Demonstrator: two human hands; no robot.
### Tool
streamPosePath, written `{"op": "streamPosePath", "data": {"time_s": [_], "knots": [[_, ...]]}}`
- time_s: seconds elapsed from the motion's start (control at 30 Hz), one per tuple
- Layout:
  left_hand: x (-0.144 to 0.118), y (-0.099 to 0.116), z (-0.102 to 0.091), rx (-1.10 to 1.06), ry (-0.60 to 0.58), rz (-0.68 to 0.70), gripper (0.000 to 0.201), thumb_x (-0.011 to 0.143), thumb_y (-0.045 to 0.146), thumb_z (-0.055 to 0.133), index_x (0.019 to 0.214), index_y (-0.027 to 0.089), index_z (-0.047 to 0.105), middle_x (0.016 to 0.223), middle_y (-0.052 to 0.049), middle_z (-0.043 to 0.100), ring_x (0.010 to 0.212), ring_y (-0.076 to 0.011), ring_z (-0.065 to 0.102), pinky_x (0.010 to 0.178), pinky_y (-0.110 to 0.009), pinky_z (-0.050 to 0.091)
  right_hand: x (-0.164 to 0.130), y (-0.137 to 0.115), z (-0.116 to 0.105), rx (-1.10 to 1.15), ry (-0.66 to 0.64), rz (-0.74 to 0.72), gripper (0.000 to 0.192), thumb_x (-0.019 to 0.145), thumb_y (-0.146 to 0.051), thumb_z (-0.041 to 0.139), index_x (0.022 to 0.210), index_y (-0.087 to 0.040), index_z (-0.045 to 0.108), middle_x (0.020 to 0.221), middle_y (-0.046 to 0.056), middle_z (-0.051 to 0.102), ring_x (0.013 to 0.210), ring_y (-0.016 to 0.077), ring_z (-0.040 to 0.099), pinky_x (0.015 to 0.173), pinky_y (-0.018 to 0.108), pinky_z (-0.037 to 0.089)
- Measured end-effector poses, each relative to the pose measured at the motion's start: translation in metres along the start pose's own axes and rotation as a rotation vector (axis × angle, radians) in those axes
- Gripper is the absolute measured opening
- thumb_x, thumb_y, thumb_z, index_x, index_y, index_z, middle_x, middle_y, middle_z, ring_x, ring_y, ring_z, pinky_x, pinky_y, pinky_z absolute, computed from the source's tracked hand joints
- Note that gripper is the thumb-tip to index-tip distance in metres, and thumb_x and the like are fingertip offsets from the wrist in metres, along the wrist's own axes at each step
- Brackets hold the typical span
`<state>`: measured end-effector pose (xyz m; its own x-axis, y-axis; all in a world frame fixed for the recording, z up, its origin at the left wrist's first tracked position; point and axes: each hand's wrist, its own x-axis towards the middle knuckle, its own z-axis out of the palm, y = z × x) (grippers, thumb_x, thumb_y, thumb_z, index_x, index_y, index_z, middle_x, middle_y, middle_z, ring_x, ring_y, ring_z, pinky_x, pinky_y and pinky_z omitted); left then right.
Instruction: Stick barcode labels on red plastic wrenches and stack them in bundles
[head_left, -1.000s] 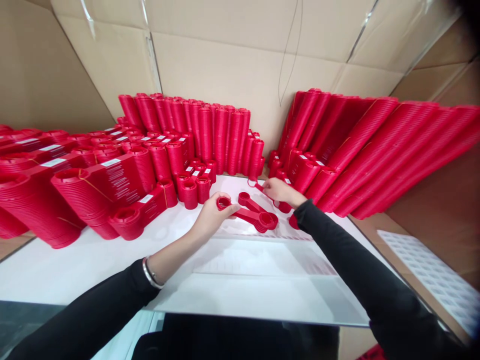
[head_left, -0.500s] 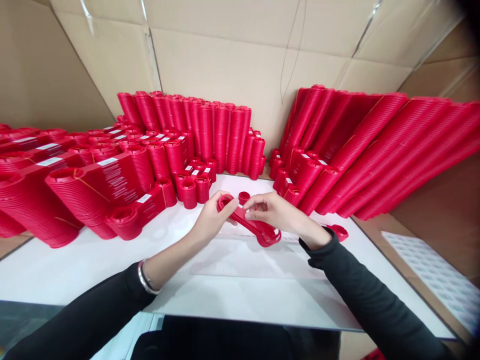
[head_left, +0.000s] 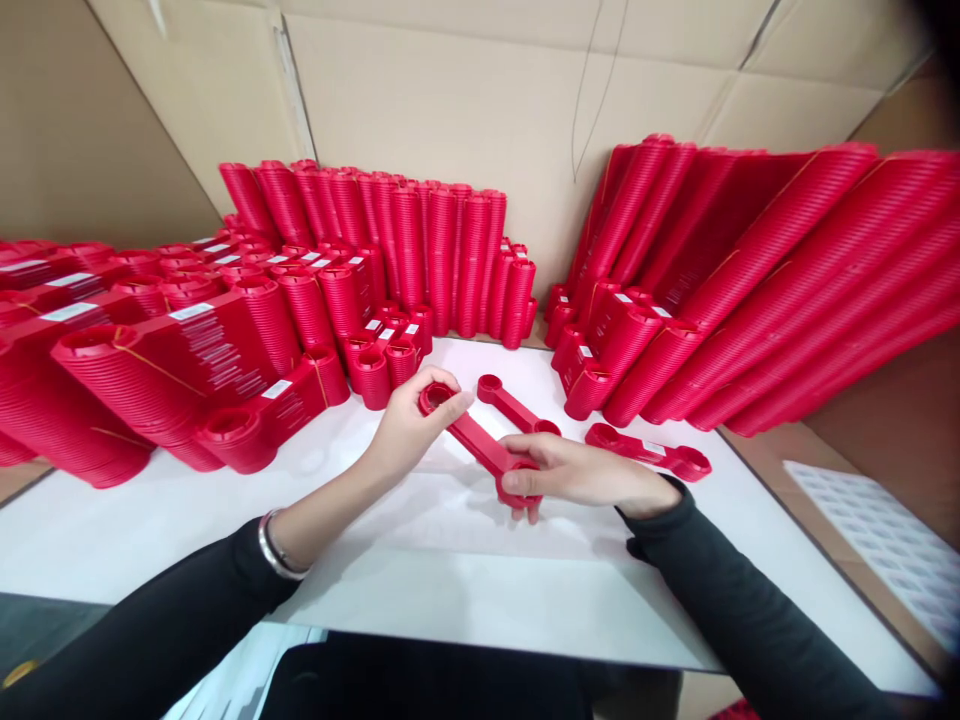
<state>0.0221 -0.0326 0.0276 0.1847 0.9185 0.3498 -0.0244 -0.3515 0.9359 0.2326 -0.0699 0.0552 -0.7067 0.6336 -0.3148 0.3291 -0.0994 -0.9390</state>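
Observation:
Both hands hold one red double-ended plastic scoop (head_left: 474,441) just above the white table (head_left: 465,580). My left hand (head_left: 409,425) grips its far cup end. My right hand (head_left: 581,472) grips its near cup end, fingers curled under it. A second red scoop (head_left: 513,405) lies on the table just behind the held one. A third red scoop (head_left: 646,453), with a white label on it, lies to the right of my right hand.
Tall stacks of nested red scoops (head_left: 420,250) stand along the cardboard back wall. Bundled, labelled stacks (head_left: 172,360) lie on the left, and long stacks (head_left: 780,280) lean on the right. A sheet of white labels (head_left: 877,525) lies at the far right.
My right hand came back from the stacks on the right and took the near end of the scoop. The labelled scoop now lies in the open on the right. The view tilted down slightly.

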Motion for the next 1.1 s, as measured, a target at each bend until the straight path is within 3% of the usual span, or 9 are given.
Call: {"op": "streamPosePath", "data": {"time_s": [0.1,0.23,0.37,0.5,0.6,0.7,0.77,0.9,1.1], "knots": [[0.002,0.0,0.001,0.024,-0.004,0.03,0.019,0.08,0.03,0.066,0.077,0.017,0.053,0.077,0.001,0.057,0.072,-0.0136,0.059,0.068,-0.025,0.045,0.0,0.008,0.004,0.129,-0.065,-0.013,0.028,0.083,-0.038,0.065,0.094,-0.015,0.052,0.088,0.005,0.065,0.07,0.0144,0.066,0.067,0.028,0.052],[0.014,-0.002,0.004,-0.102,-0.115,0.034,0.016,0.079,0.024,0.066,0.077,0.017,0.052,0.08,0.001,0.056,0.071,-0.0126,0.058,0.069,-0.025,0.045,-0.001,0.012,0.011,0.298,-0.139,-0.067,0.026,0.084,-0.022,0.057,0.108,-0.017,0.048,0.098,0.007,0.066,0.065,0.012,0.064,0.062,0.027,0.05],[0.032,-0.007,0.009,-0.179,-0.167,0.039,0.02,0.074,0.025,0.07,0.079,0.018,0.053,0.084,0.001,0.056,0.073,-0.012,0.058,0.071,-0.025,0.046,0.002,0.015,0.02,0.245,0.085,-0.092,0.029,0.078,-0.011,0.047,0.107,-0.017,0.05,0.083,0.0,0.062,0.053,0.0083,0.057,0.049,0.021,0.042],[0.042,-0.016,0.005,-0.248,-0.077,0.007,0.034,0.078,0.045,0.064,0.101,0.025,0.051,0.106,-0.001,0.055,0.087,-0.0139,0.059,0.077,-0.027,0.048,0.004,0.016,0.018,0.115,0.371,-0.085,0.02,0.074,-0.011,0.041,0.091,-0.016,0.051,0.068,-0.003,0.055,0.043,0.0073,0.048,0.039,0.02,0.034],[0.033,-0.021,-0.004,0.108,-0.102,-0.058,0.025,0.078,0.043,0.061,0.09,0.022,0.055,0.092,0.0,0.057,0.068,-0.0111,0.054,0.063,-0.023,0.043,0.003,0.016,0.011,0.053,0.611,-0.132,0.02,0.071,-0.009,0.039,0.087,-0.018,0.049,0.066,-0.004,0.052,0.04,0.0071,0.045,0.038,0.02,0.032],[0.012,-0.021,-0.009,0.573,-0.466,-0.077,0.017,0.077,0.034,0.062,0.086,0.02,0.06,0.087,-0.001,0.059,0.059,-0.0119,0.049,0.059,-0.025,0.04,0.003,0.015,0.009,-0.001,0.703,-0.13,0.02,0.071,-0.008,0.039,0.086,-0.019,0.048,0.06,-0.006,0.05,0.039,0.0075,0.044,0.038,0.021,0.033],[-0.002,-0.019,-0.009,0.748,-0.612,-0.055,0.023,0.08,0.033,0.059,0.101,0.023,0.06,0.098,-0.003,0.058,0.066,-0.0151,0.054,0.064,-0.027,0.041,0.004,0.016,0.012,-0.028,0.679,-0.088,0.019,0.072,-0.008,0.038,0.084,-0.019,0.048,0.055,-0.007,0.047,0.038,0.0079,0.043,0.038,0.021,0.033],[-0.014,-0.014,-0.007,0.903,-0.748,-0.018,0.025,0.086,0.03,0.05,0.11,0.025,0.058,0.103,-0.004,0.056,0.082,-0.0213,0.06,0.07,-0.029,0.041,0.009,0.024,0.021,-0.028,0.613,-0.011,0.018,0.074,-0.008,0.038,0.082,-0.02,0.047,0.049,-0.008,0.045,0.036,0.0087,0.043,0.039,0.021,0.035],[-0.012,-0.006,-0.016,1.031,-0.755,-0.053,0.021,0.085,0.032,0.05,0.099,0.02,0.06,0.098,-0.005,0.055,0.071,-0.019,0.057,0.064,-0.029,0.038,0.018,0.042,0.03,-0.024,0.566,0.015,0.014,0.073,-0.007,0.039,0.072,-0.021,0.043,0.057,-0.007,0.046,0.039,0.0083,0.049,0.038,0.02,0.038]]}}
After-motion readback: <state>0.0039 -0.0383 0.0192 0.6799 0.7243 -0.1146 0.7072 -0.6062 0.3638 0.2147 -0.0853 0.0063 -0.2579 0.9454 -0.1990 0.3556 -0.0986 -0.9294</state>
